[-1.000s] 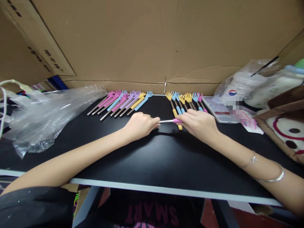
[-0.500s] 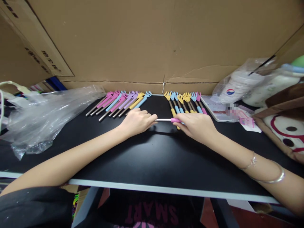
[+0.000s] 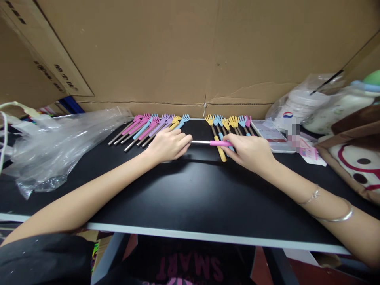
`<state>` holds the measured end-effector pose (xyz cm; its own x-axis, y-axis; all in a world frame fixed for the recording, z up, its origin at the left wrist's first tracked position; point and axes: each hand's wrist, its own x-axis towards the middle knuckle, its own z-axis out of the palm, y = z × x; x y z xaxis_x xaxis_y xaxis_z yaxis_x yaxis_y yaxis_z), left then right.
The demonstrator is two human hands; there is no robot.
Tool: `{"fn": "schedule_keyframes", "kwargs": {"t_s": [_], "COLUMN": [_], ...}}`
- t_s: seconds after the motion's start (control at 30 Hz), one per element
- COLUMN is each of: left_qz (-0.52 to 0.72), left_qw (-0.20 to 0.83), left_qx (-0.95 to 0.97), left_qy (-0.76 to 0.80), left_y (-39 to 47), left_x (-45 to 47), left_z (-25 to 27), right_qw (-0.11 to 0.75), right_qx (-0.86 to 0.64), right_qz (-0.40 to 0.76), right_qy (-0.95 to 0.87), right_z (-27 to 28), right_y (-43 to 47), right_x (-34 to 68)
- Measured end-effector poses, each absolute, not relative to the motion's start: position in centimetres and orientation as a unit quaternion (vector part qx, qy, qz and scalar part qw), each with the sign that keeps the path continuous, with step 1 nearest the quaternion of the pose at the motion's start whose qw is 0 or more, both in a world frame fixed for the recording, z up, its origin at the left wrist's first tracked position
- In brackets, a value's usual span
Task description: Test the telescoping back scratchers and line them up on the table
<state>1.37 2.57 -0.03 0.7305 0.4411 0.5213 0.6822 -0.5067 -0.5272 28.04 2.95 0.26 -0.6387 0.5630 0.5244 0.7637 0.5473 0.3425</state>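
Between my two hands, above the table, runs a back scratcher with a thin metal rod and a pink grip (image 3: pixel 218 143). My left hand (image 3: pixel 171 145) is closed around the rod's left end, hiding whatever lies inside the fist. The pink grip's right part is pinched between the thumb and fingers of my right hand (image 3: pixel 251 152). Beyond my left hand lies a row of back scratchers (image 3: pixel 142 128) in pink, blue, purple and yellow, their claws toward the back. Another group of back scratchers (image 3: pixel 219 147) lies behind my right hand, partly covered by it.
A cardboard wall (image 3: pixel 184 51) stands along the back of the black table (image 3: pixel 190 202). Clear plastic bags (image 3: pixel 68 138) lie at left. On the right are a phone (image 3: pixel 271 136), a bagged cup (image 3: pixel 301 105) and a brown bag (image 3: pixel 335 146) with a cartoon face.
Both hands have shifted slightly up in the view, my left hand also a little leftward. More of the pink grip now shows beside my right fingers. The lying scratchers have stayed put.
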Motion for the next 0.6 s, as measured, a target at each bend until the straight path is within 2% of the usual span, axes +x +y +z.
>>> {"fn": "schedule_keyframes", "kwargs": {"t_s": [0.37,0.6], "left_qz": [-0.19,-0.195], "left_qw": [0.406,0.384], "left_qx": [-0.842,-0.849], "left_qy": [-0.3,-0.304], "left_y": [2.95,2.81], "left_x": [0.98,0.91], "left_z": [-0.19,0.07], "right_qw": [0.162,0.198], "right_qx": [-0.381,-0.359], "right_qz": [-0.295,-0.305], "right_qy": [-0.861,-0.859], "right_z": [-0.18,-0.58], "right_y": [3.38,3.51], "right_x": [28.4,28.63]}}
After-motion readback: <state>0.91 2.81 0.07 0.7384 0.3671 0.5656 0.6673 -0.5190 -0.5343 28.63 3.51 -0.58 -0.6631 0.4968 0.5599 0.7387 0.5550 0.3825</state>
